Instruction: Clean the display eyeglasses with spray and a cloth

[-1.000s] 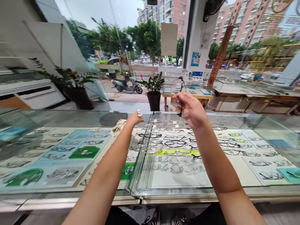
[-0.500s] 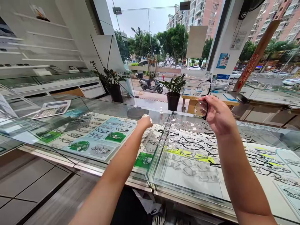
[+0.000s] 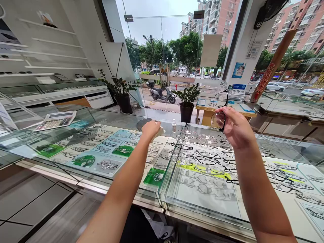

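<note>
The long glass-topped display table (image 3: 96, 186) holds rows of thin-rimmed eyeglass frames (image 3: 207, 158) under its panes, some on white, blue or green cards; a small white plastic bottle (image 3: 174, 125) with a white cap stands upright on the glass, near the seam between two cases; beyond it a black round pot (image 3: 186, 113) holds a leafy green plant; a white calculator (image 3: 55, 120) with many keys lies at the far left; the forearms hide part of the frames; the left hand (image 3: 151, 130) covers most of a pale crumpled cloth (image 3: 159, 135) just left of the bottle, its fingers bent, their grip impossible to tell; the right hand's (image 3: 236, 130) fingers pinch black-rimmed, clear-lensed eyeglasses (image 3: 218, 120), held on end above the table.
</note>
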{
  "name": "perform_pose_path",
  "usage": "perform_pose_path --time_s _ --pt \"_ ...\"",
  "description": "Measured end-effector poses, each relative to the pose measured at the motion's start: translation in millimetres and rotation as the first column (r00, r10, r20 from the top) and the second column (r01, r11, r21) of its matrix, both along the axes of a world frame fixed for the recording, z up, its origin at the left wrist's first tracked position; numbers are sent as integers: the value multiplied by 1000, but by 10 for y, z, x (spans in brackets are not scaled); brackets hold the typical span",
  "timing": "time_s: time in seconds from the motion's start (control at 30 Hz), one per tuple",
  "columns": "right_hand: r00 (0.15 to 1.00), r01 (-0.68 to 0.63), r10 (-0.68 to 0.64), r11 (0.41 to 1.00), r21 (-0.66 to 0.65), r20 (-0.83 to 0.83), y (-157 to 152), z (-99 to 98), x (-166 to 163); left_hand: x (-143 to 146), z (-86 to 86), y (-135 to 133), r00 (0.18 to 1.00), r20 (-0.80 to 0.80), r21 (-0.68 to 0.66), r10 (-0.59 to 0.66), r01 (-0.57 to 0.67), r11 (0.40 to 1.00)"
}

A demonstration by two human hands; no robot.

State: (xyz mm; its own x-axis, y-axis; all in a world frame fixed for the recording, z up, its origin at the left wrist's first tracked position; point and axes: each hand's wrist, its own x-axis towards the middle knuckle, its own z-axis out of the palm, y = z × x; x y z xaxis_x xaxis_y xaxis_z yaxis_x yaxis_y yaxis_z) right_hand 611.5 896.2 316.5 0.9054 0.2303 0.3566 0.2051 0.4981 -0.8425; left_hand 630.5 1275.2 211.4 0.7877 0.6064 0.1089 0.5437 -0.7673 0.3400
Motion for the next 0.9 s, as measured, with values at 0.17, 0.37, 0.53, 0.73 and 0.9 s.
perform_pose_path --time_s 0.17,0.37,0.53,0.73,0.9 --pt "1000 6 -7 1000 20 15 -21 3 4 -170 610 -274 976 200 127 -88 63 990" --pt "999 -44 43 998 44 21 -51 10 -6 -459 1316 -683 728 621 136 -291 265 955" --pt "983 -177 179 983 53 -31 -40 2 -26 -603 1535 -1155 497 767 45 -406 590 806" --pt "953 -289 295 953 88 -74 4 -23 -51 -676 1442 -1569 456 768 -145 -450 808 571" --pt "940 -318 329 941 111 -93 50 -43 -70 -679 1310 -1679 403 747 -224 -528 902 370"
